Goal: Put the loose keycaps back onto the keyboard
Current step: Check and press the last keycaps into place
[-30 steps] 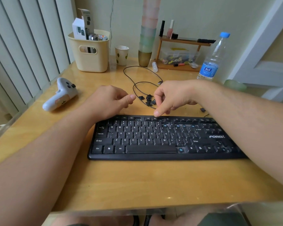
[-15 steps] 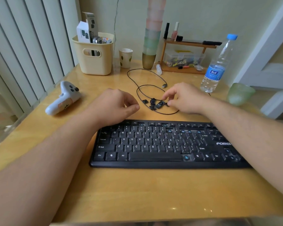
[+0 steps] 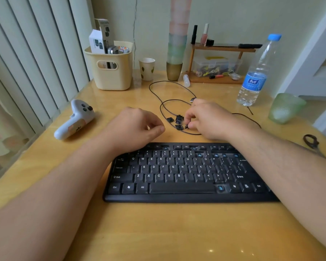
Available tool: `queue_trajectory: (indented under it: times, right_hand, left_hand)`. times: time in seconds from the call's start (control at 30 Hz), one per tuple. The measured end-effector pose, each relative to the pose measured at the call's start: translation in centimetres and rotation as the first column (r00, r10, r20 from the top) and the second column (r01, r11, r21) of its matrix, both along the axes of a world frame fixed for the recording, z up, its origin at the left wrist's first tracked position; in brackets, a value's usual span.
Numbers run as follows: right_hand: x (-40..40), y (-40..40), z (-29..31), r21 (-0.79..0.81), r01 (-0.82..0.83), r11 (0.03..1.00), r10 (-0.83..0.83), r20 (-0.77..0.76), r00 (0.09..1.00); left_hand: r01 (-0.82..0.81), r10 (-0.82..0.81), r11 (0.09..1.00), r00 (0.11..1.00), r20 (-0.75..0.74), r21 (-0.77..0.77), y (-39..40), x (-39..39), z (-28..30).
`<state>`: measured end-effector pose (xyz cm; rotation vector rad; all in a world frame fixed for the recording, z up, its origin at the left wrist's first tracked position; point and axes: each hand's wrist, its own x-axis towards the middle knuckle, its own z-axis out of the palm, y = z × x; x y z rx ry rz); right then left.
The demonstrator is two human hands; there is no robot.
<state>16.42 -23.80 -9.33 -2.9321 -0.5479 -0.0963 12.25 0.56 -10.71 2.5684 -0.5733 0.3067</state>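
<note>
Your right hand (image 3: pixel 205 119) has its grip closed on a small black keycap (image 3: pixel 186 126), thumb and fingertips pinching it at the near edge of the pile, though the pinch is small in view and how much of the cap is enclosed is hard to tell. The other loose keycaps (image 3: pixel 178 121) lie just beside it on the desk (image 3: pixel 158 232), inside a loop of the black cable (image 3: pixel 162 108). Your left hand (image 3: pixel 134 129) rests beyond the keyboard's upper left corner, fingers curled in loosely with the thumb against them, holding nothing that shows. The keyboard (image 3: pixel 177 178) lies just nearer you than both hands, with several bare blue-tipped switch posts showing. A white controller (image 3: pixel 75 119) lies well to the left.
</note>
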Motion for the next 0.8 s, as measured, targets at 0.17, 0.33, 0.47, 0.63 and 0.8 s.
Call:
queue_trajectory:
  times: [0.17,0.33,0.47,0.63,0.8]
  right_hand:
    - [-1.8,0.1,0.8,0.157,-0.027,0.987,0.017,0.064,0.998]
    - [-4.8,0.8,1.2,0.615,-0.034,0.788,0.032,0.014,0.999]
    - [-5.9,0.6,0.9,0.623,-0.113,0.774,0.109,0.045,0.993]
    - [-6.3,0.6,0.4,0.655,-0.169,0.736,0.148,0.088,0.985]
    - [-6.5,0.6,0.4,0.770,-0.105,0.630,0.187,-0.020,0.982]
  left_hand:
    - [0.010,-0.009,1.000,1.000,0.006,-0.004,-0.3,-0.5,0.5]
    - [0.027,-0.038,0.989,0.997,-0.072,-0.146,-1.4,-1.2,0.7]
    - [0.079,-0.117,0.959,0.985,-0.127,-0.273,-2.2,-1.6,0.6]
    - [0.107,-0.174,0.911,0.976,-0.135,-0.398,-2.3,-1.7,0.4]
    - [0.107,-0.210,0.857,0.966,-0.152,-0.504,-2.2,-1.5,0.4]
